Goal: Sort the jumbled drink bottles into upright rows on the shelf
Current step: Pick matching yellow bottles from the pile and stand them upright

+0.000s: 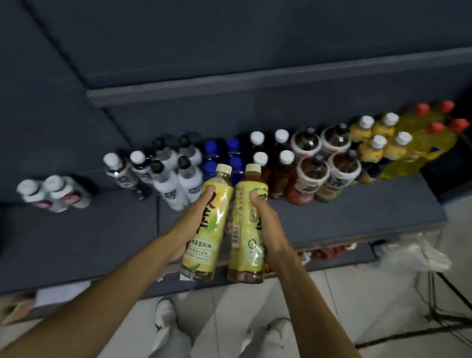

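The two yellow-labelled tea bottles, one (211, 220) gripped in the left hand (194, 221) and the other (248, 225) in the right hand (267, 227), hang above the shelf's (358, 217) front edge, where a careless set-down could topple the close-packed blue-capped bottles (225, 156) just behind.

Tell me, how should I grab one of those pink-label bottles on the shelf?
Wrap your hand round the front pink-label bottle at its middle, reaching in from the open shelf front. It stands upright with neighbours touching at both sides and behind, so only the front is free, and the label band looks widest and easiest to hold.
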